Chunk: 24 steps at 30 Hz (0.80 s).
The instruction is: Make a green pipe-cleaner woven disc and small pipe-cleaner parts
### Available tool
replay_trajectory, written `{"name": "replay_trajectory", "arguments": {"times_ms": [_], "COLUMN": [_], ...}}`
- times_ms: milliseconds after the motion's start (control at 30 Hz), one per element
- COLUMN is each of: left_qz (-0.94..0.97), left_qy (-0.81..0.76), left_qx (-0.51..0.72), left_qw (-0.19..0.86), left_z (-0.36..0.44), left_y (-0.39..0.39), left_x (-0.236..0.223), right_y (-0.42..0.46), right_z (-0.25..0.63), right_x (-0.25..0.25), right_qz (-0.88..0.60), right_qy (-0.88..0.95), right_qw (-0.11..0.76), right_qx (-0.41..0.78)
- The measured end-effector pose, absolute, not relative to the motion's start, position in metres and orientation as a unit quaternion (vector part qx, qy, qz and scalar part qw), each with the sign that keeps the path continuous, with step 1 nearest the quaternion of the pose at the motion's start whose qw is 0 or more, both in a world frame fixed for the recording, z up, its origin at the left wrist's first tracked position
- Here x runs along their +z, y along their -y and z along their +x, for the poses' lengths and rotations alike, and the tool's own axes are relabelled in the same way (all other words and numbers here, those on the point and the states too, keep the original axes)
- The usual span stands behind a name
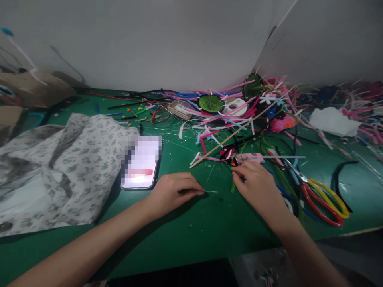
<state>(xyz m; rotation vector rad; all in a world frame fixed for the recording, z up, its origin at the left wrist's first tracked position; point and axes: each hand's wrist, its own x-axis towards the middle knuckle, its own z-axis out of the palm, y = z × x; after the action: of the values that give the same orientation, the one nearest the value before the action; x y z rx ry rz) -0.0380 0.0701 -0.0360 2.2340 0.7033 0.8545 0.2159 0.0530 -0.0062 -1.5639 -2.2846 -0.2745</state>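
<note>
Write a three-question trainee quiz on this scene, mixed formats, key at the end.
1. Multiple choice: which hand pinches the thin pale strand?
A. The right hand
B. The left hand
C. Neither

2. True or false: the scissors lie to the left of the phone.

3. Open: what colour is the table top?

Key:
1. B.
2. False; the scissors lie well to the right of the phone, beyond both hands.
3. Green.
</note>
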Motion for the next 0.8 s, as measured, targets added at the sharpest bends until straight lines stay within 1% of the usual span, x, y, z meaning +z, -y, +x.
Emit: {"name": "replay_trajectory", "arguments": {"times_ms": [367,567,667,800], "left_qz": [0.849,0.848,0.848,0.848], "left_qy": [-0.269,-0.271,-0.271,-0.274], "left_qx": [0.325,0.322,0.322,0.325], "left_qw": [0.319,0.321,0.320,0.318], "left_z": [-0.038,-0.039,-0.039,-0.038], "left_y": [-0.070,-0.070,-0.070,-0.069], "left_x": [-0.036,-0.036,-0.036,-0.035], "right_y": [-0.053,-0.053,-0.054,-0.058], "right_z": [0.216,0.217,0.219,0.222], "right_x": [-0.008,-0.006,-0.002,0.006], "right_qz": [-0.559,-0.554,-0.532,-0.474], "right_qy": [0.805,0.806,0.818,0.851], "right_qw": [0.169,0.178,0.204,0.226], "right_qx": [-0.108,-0.106,-0.073,0.012]}}
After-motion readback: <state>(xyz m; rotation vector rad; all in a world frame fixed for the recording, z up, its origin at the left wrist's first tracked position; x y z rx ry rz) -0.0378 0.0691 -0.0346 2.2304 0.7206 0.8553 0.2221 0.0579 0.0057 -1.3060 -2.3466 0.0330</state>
